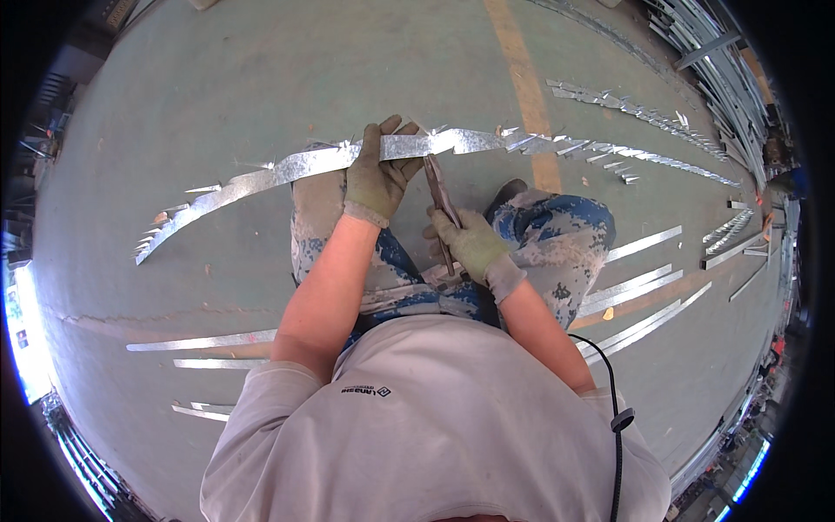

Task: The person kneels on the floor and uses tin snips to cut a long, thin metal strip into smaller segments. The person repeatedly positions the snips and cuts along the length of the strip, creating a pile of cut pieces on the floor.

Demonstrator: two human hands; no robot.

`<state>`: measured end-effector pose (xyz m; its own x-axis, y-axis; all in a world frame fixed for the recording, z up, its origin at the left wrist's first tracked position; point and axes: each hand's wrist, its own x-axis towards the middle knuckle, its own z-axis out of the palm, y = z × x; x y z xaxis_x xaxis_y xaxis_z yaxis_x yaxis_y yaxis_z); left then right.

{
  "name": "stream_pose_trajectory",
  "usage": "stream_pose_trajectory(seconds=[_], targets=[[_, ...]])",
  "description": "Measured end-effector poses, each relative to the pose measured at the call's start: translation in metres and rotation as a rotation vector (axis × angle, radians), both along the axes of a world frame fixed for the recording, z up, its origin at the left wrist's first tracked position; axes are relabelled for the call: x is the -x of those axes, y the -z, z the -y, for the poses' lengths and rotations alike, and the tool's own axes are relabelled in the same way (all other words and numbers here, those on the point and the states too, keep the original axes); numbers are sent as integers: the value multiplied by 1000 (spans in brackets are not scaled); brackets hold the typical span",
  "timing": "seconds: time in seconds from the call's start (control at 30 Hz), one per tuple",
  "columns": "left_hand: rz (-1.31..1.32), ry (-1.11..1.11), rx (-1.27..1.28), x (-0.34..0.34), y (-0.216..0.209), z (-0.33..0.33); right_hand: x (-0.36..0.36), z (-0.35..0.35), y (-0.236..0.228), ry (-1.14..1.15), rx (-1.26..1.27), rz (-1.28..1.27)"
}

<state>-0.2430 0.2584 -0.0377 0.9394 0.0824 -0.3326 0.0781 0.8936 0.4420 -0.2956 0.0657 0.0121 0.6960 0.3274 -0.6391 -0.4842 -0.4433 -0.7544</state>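
Note:
In front of me runs a long, shiny sheet-metal strip (296,166), its far edge bearing several bent-up, pointed tabs. My left hand (376,178), in a greenish work glove, is closed round the strip near its middle, thumb on top. My right hand (477,243), gloved too, grips a pair of dark tin snips (441,187). Their jaws point away from me and reach the strip's near edge, just right of my left hand. Whether the blades are apart is too small to tell. Part of the handles is hidden by the right glove.
Another toothed strip (639,111) lies on the floor at far right. Flat metal strips lie at my right (644,285) and left (204,341). Long metal profiles (709,61) are stacked at upper right. A yellow line (519,70) crosses the green floor (348,70). A black cord (618,470) hangs at my right side.

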Motion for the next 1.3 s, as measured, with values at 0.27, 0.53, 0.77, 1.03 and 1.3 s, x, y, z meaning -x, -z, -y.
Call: stream_pose_trajectory(seconds=[0.27, 0.53, 0.77, 1.03, 1.3], targets=[[31, 5, 8, 1, -1, 1, 1, -12, 0, 108, -16, -47], [52, 10, 9, 3, 0, 1, 1, -17, 0, 207, -54, -169], [44, -9, 12, 3, -1, 0, 4, -15, -7, 315, -278, -348], [101, 28, 3, 5, 2, -3, 1, 5, 8, 281, -916, -605], [109, 19, 58, 11, -10, -1, 12, 10, 37, 269, -1569, -1048]])
